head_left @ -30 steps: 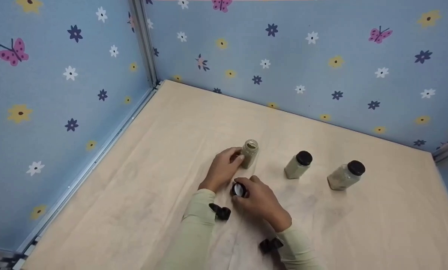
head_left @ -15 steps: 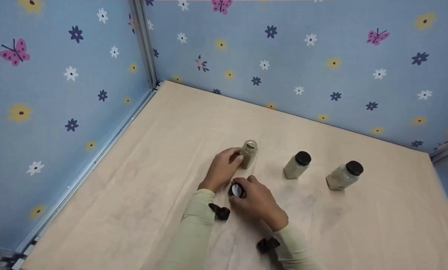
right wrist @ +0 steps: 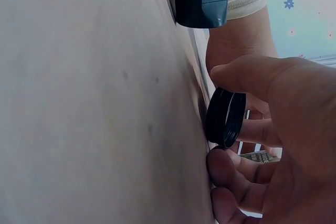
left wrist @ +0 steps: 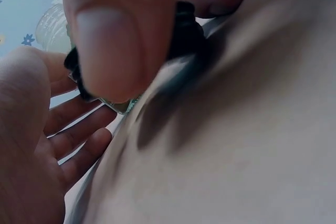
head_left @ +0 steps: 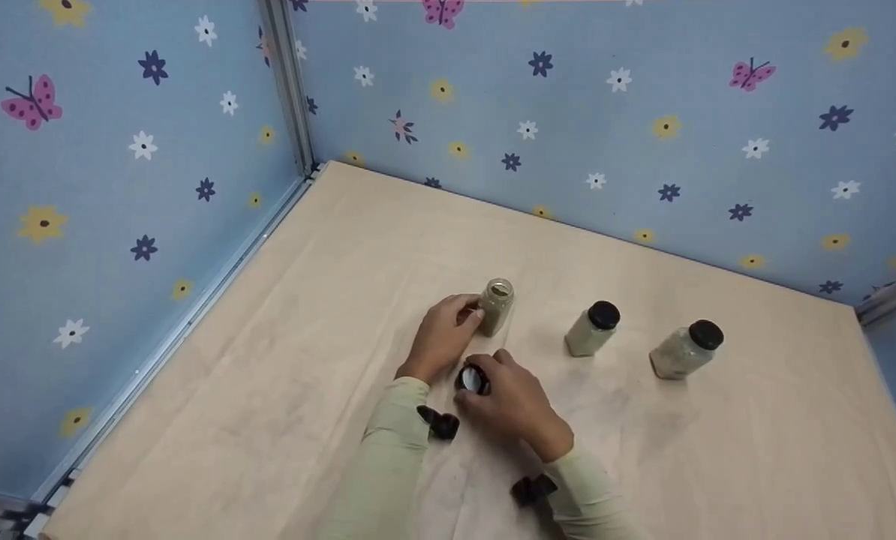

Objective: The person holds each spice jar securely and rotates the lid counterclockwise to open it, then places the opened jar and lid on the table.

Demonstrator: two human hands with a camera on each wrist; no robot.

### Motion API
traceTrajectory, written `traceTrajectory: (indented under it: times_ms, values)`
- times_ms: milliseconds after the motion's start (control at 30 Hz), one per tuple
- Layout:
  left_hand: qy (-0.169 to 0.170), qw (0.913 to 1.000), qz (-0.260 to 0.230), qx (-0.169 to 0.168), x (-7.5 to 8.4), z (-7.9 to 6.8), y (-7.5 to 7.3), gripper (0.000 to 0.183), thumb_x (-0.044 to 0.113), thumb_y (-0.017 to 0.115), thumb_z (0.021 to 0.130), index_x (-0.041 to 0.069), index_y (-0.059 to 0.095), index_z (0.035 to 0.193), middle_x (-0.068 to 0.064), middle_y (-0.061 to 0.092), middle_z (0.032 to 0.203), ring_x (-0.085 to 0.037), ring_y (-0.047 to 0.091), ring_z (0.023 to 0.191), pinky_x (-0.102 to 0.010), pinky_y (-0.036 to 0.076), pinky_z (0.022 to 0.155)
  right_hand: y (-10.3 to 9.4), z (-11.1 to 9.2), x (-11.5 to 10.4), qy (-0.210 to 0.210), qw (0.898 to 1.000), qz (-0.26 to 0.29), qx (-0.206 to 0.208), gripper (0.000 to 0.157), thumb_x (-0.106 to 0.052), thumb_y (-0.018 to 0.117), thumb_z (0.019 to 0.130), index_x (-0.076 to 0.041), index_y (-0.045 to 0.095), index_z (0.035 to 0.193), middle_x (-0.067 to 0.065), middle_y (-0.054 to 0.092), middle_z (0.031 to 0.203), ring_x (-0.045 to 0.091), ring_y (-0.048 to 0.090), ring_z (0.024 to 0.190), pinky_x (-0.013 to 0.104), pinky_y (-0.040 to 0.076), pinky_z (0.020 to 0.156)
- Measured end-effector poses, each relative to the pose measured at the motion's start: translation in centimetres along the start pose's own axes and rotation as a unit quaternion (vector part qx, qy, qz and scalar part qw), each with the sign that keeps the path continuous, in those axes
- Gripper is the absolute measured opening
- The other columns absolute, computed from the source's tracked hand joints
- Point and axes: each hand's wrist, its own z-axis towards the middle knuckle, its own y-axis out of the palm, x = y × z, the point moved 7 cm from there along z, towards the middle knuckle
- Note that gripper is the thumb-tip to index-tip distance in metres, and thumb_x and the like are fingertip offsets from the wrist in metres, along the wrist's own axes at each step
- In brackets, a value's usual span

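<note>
An uncapped glass jar (head_left: 496, 309) stands upright on the cloth, with greenish-grey contents showing through its wall. My left hand (head_left: 440, 339) holds it from the left side, thumb in front and fingers reaching behind. Nearer to me, my right hand (head_left: 512, 394) pinches a round black lid (head_left: 472, 380) on its edge, the pale inside turned up and to the left. In the right wrist view the lid (right wrist: 226, 118) sits between thumb and fingers, close by the cloth. The left wrist view has a thumb (left wrist: 113, 45) of the right hand covering much of the jar.
Two more jars with black lids stand to the right, a nearer one (head_left: 590, 330) and a farther one (head_left: 687, 350). Pale cloth (head_left: 268, 360) covers the table. Flowered blue panels (head_left: 568, 112) rise at the back and left, joined by a metal post (head_left: 289, 82).
</note>
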Motion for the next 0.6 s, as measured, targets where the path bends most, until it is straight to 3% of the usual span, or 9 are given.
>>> traceTrajectory:
  times_ms: [300,500,600]
  values:
    - [0.008,0.9975,0.000,0.070,0.5,-0.3,-1.2,0.027,0.029,0.060,0.101,0.015,0.070,0.122,0.006,0.067,0.108,-0.008,0.064,0.096,-0.028,0.052,0.085,-0.6,-0.2,0.5,0.007,0.999,0.042,0.014,0.043,-0.041,0.071,0.091,-0.011,0.068,0.123,0.000,0.059,0.092,0.011,0.057,0.074,0.034,0.049,0.068]
    - [0.009,0.9937,0.005,0.111,1.0,-0.5,-2.0,0.012,0.030,0.061,0.098,0.021,0.068,0.097,0.010,0.064,0.088,-0.006,0.061,0.081,-0.031,0.051,0.075,-2.0,-0.5,1.8,0.016,0.996,0.073,0.050,0.031,-0.028,0.069,0.095,-0.008,0.070,0.118,-0.003,0.063,0.086,0.012,0.059,0.074,0.036,0.050,0.070]
    - [0.024,0.9924,0.018,0.119,1.3,-0.6,-2.0,0.015,0.029,0.062,0.097,0.021,0.065,0.085,0.009,0.061,0.079,-0.009,0.057,0.074,-0.032,0.049,0.070,-2.7,-0.8,2.7,0.026,0.994,0.083,0.069,0.026,-0.025,0.069,0.095,-0.007,0.072,0.114,-0.005,0.062,0.083,0.012,0.059,0.073,0.036,0.050,0.069]
